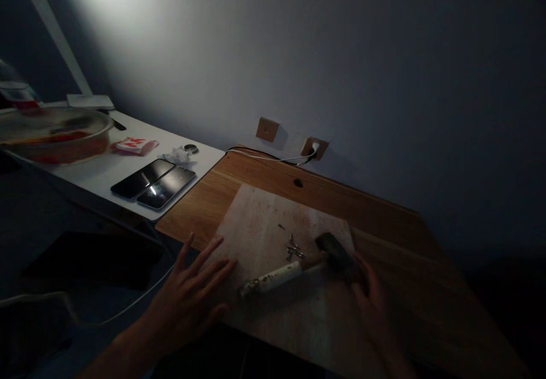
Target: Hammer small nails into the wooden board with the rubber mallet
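A pale flat board (260, 219) lies on the wooden desk. My left hand (191, 288) is over its left edge, fingers spread and holding nothing. A hammer (279, 276) rests slantwise on the board, its white-wrapped handle towards my left hand and its dark head to the right. My right hand (373, 299) is at the board's right edge beside the hammer head, thumb and fingers apart; whether it touches the head cannot be made out in the dim light. Several small metal screws or nails (294, 250) lie in a loose heap behind the handle.
On the white table (205, 165) at left lie two phones (166, 188), crumpled plastic (177, 155) and a red-and-white packet (134, 145). A large clear basin (63, 140) and a bottle (19, 97) stand farther left. A white cable runs to a wall socket (315, 147).
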A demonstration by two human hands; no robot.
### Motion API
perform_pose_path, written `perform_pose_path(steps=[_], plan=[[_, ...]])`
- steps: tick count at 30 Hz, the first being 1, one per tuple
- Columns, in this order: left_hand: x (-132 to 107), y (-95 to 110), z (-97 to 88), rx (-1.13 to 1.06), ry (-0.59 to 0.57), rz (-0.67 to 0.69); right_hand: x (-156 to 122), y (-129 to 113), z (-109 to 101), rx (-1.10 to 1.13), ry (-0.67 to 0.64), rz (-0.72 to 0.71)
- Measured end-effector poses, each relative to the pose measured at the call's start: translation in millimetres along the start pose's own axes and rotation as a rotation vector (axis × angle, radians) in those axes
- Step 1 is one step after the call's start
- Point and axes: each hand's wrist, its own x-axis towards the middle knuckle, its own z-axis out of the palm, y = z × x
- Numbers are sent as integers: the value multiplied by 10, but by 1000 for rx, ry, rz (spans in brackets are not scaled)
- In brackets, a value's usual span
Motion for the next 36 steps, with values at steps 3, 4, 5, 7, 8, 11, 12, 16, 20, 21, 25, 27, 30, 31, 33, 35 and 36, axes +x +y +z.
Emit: perform_pose_path(steps=[3, 4, 5, 7, 8, 11, 12, 16, 20, 21, 25, 27, 30, 31, 33, 35, 36], plan=[[1, -217, -21, 39, 41, -105, 141, -203, 321, 38, -11, -47], [-9, -291, -26, 41, 62, -153, 182, -284, 434, 50, -19, -67], [-23, -365, -30, 39, 84, -203, 216, -368, 544, 60, -23, -86], [-63, -508, -39, 26, 116, -301, 264, -527, 738, 78, -15, -120], [-84, -576, -47, 13, 129, -343, 278, -598, 815, 87, -31, -139], [-127, -758, -94, -40, 140, -456, 307, -756, 939, 115, -74, -161], [-129, -809, -116, -51, 139, -496, 315, -789, 944, 122, -65, -152], [-80, -941, -188, -48, 128, -656, 331, -832, 868, 116, -6, -117], [6, -947, -182, -94, 113, -685, 280, -840, 809, 97, -19, -158], [25, -932, -174, -89, 120, -676, 259, -851, 809, 88, -33, -168], [87, -855, -163, -1, 145, -572, 195, -882, 832, 31, -90, -210], [110, -815, -168, 26, 135, -536, 186, -854, 826, 25, -93, -221], [139, -727, -167, 42, 116, -506, 180, -748, 734, 34, -93, -199], [147, -683, -161, 41, 113, -489, 172, -699, 675, 36, -84, -183], [161, -567, -144, 29, 114, -430, 137, -586, 513, 32, -72, -135], [170, -414, -123, 14, 120, -353, 74, -461, 307, 12, -82, -55], [174, -328, -114, 8, 123, -314, 33, -396, 196, -2, -90, -8]])
